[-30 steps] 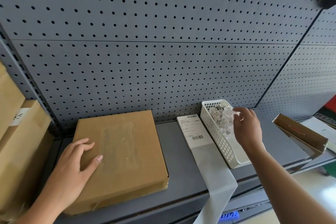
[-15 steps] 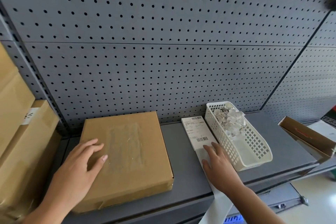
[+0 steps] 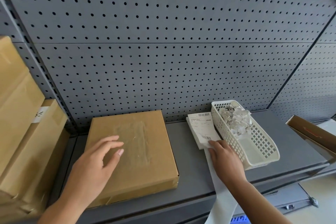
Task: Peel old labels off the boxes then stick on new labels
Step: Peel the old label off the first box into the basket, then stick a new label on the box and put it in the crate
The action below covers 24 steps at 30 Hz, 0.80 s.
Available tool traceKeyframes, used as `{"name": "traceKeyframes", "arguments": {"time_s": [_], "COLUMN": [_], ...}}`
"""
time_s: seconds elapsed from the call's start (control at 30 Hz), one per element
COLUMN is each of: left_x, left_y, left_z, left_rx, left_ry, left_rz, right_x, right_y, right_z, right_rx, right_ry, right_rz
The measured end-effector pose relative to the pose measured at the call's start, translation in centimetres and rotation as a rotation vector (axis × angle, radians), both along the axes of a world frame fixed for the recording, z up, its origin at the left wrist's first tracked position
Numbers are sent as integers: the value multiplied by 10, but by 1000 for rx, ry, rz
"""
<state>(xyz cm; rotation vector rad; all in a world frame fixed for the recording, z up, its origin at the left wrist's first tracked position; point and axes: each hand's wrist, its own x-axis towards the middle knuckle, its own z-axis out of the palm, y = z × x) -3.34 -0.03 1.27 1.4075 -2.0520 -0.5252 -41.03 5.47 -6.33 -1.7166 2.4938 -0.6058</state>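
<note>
**Brown cardboard stripped bare, fresh label not yet on**

Lowest in the frame, a white backing strip (image 3: 222,198) hangs over the front lip of the grey shelf (image 3: 190,180). The right hand (image 3: 225,160) lies on that strip, right of centre. Its fingers are fairly straight and flat, and their tips touch the near edge of the new labels (image 3: 201,128). Whether a corner is lifted cannot be told.

Lower left, the left hand (image 3: 101,158) sits over the flat box (image 3: 138,152). Its fingers are relaxed and slightly spread, gripping nothing, and it looks placed to steady the lid.

The box lies flat on the shelf, centre-left. Its top shows only a pale rectangular smear where a label sat, so peeling looks done for this one. Taking a new label off the stack and pressing it down is what remains.

Just right of the labels stands a white basket (image 3: 261,151), with torn label scraps (image 3: 234,120) heaped at its far end. More boxes (image 3: 20,132) are stacked at the left edge, one carrying a white sticker, so further rounds probably wait. An open carton (image 3: 312,132) juts in at the right edge. Behind everything rises grey pegboard (image 3: 163,42).
</note>
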Motion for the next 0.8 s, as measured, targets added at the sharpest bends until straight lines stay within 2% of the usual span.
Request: {"name": "traceKeyframes", "arguments": {"time_s": [0.27, 0.4, 0.67, 0.73, 0.8], "left_x": [-69, -114, -177, -182, -183], "left_y": [22, 29, 25, 27, 27], "left_z": [10, 23, 30, 31, 28], "left_rx": [68, 295, 638, 671, 622], "left_ry": [138, 400, 551, 610, 622], "left_rz": [-195, -271, -370, -370, -345], "right_x": [15, 24, 33, 34, 34], "right_y": [16, 31, 50, 53, 54], "right_z": [40, 53, 65, 67, 69], "right_rx": [-173, -219, -276, -293, -311], "right_ry": [3, -42, -71, -61, -53], "right_rz": [39, 51, 94, 95, 95]}}
